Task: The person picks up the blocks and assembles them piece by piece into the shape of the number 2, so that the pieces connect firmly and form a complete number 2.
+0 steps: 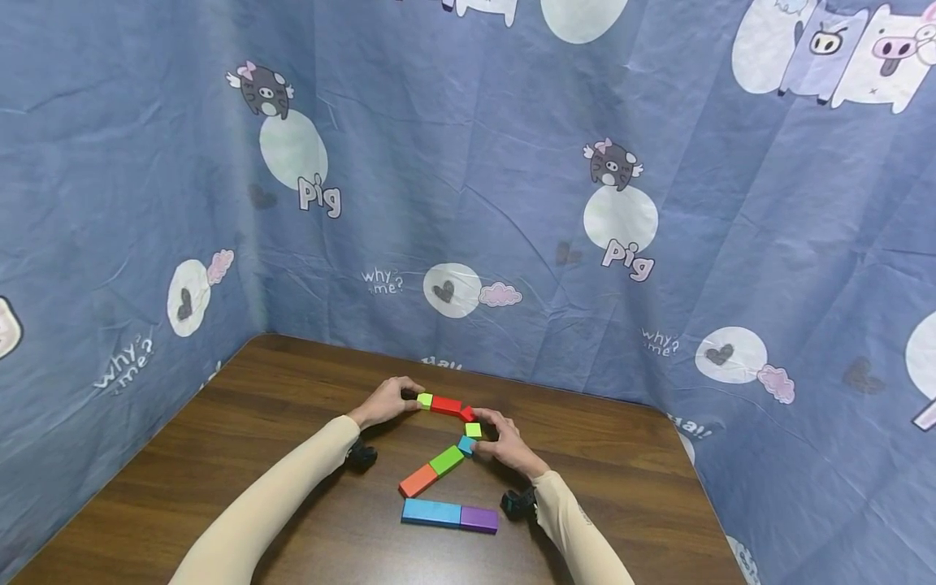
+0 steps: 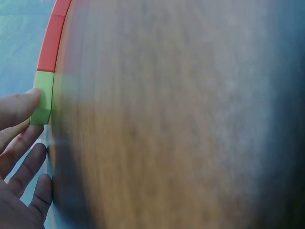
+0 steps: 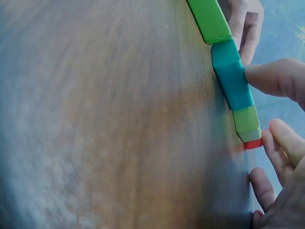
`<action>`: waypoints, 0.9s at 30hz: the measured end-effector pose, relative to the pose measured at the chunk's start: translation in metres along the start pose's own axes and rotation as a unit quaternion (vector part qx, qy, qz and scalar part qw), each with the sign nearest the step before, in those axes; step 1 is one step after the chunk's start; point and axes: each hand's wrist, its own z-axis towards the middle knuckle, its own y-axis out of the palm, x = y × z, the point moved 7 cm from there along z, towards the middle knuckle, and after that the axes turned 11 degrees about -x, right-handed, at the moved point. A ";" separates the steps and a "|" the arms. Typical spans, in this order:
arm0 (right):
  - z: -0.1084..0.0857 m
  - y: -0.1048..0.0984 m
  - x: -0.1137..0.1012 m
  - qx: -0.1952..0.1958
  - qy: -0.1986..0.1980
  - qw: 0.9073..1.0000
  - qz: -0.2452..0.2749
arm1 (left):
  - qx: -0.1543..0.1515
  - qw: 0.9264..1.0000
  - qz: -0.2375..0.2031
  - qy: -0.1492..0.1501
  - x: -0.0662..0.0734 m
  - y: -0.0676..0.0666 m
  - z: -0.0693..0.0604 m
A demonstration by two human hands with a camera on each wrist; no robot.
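A chain of coloured blocks curves across the table. At its far left end my left hand (image 1: 387, 401) pinches a yellow-green cube (image 2: 44, 95) between thumb and fingers. That cube meets a long red block (image 1: 446, 405), followed by a small red block (image 1: 468, 414). My right hand (image 1: 508, 444) is at the bend, thumb against a blue cube (image 3: 232, 74) and a forefinger at the small red block. Between those two sits another yellow-green cube (image 1: 473, 430). A green block (image 1: 447, 461) and an orange block (image 1: 418, 481) continue the chain toward the near left.
Closer to me, a long blue block (image 1: 431, 512) and a purple block (image 1: 478, 519) lie end to end, near the orange block. Wood-grain table (image 1: 621, 504) surrounds the blocks. A blue printed cloth (image 1: 468, 203) hangs behind and along the left side.
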 end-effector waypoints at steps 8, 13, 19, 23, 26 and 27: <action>-0.001 0.000 0.000 0.002 0.005 1.000 0.000 | -0.001 1.000 -0.003 -0.002 -0.001 0.001 0.002; -0.002 -0.001 0.001 0.005 0.002 1.000 0.005 | -0.005 1.000 -0.007 0.000 -0.002 0.004 0.001; -0.011 -0.006 -0.023 0.015 -0.031 0.998 0.048 | -0.012 1.000 -0.028 -0.006 -0.003 0.005 -0.001; -0.018 -0.007 -0.040 0.001 -0.035 0.997 0.069 | -0.014 0.999 -0.040 -0.012 -0.003 0.006 -0.002; -0.016 -0.010 -0.038 -0.010 -0.048 0.994 0.098 | -0.016 0.998 -0.056 -0.020 -0.006 0.004 -0.003; -0.015 -0.012 -0.037 -0.016 -0.050 0.992 0.111 | -0.017 0.998 -0.062 -0.025 -0.007 0.002 -0.004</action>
